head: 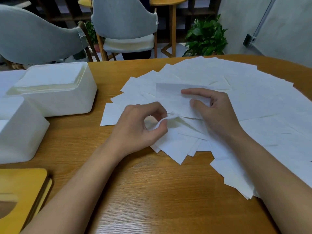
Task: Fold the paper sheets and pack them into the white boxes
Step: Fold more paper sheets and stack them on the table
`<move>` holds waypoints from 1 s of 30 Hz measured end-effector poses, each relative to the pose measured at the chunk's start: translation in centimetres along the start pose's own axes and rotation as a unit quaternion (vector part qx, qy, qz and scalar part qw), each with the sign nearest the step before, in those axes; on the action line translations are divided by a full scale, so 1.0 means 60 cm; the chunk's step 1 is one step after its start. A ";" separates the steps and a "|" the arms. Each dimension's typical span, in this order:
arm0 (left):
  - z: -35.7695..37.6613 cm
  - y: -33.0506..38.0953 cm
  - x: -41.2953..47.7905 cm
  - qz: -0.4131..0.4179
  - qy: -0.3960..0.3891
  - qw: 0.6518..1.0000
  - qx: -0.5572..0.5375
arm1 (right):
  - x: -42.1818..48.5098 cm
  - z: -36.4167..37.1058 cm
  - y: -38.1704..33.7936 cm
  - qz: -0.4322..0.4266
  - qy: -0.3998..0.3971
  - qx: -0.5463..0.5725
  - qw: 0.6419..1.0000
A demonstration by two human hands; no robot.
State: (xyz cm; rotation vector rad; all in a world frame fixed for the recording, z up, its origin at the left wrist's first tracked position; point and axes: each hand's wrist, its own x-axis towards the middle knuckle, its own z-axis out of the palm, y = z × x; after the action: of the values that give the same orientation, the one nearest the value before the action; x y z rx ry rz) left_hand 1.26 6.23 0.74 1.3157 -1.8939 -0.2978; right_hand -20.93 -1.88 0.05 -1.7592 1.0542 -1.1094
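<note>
A wide fan of white paper sheets (236, 92) covers the right half of the wooden table. On top of it lies one sheet partly folded (170, 98). My left hand (143, 125) pinches the curled near edge of that sheet between thumb and fingers. My right hand (214, 107) rests on the sheet, with index finger and thumb pressing it down. A white box (67, 100) at the far left is filled to the brim with folded sheets. A second white box (22, 132) stands nearer, at the left edge; its inside is hidden.
A yellow wooden lid with an oval slot (18, 195) lies at the near left corner. Bare table top (143, 191) shows between my forearms. Two grey chairs (125, 22), a potted plant (206, 38) and a small round table stand beyond the far edge.
</note>
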 end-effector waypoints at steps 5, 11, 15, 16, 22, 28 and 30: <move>0.002 -0.001 0.002 0.030 0.067 0.997 0.013 | -0.010 0.002 -0.010 -0.051 -0.081 -0.001 0.995; 0.008 0.001 0.006 0.020 0.090 0.996 -0.014 | -0.019 0.012 -0.008 -0.044 -0.106 -0.027 0.993; 0.006 0.011 0.004 -0.044 0.073 0.993 -0.088 | -0.011 0.016 -0.009 -0.041 -0.013 -0.019 0.999; 0.003 0.009 0.005 -0.065 0.064 0.990 -0.107 | -0.008 0.014 -0.009 -0.032 0.013 0.002 0.999; -0.020 0.005 0.015 -0.170 0.117 0.946 -0.248 | -0.003 -0.007 -0.014 0.053 0.048 0.133 0.989; -0.032 0.007 0.017 -0.191 0.075 0.940 -0.273 | -0.012 0.003 -0.018 0.090 -0.059 0.150 0.983; -0.028 0.008 0.017 -0.197 0.058 0.939 -0.276 | -0.014 0.004 -0.021 0.093 -0.073 0.133 0.984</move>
State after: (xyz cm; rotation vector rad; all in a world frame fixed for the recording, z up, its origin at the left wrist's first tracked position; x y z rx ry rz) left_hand 1.98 5.93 2.58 1.2671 -1.2950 -0.8702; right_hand -20.64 -0.61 0.87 -1.4746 0.9136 -0.9420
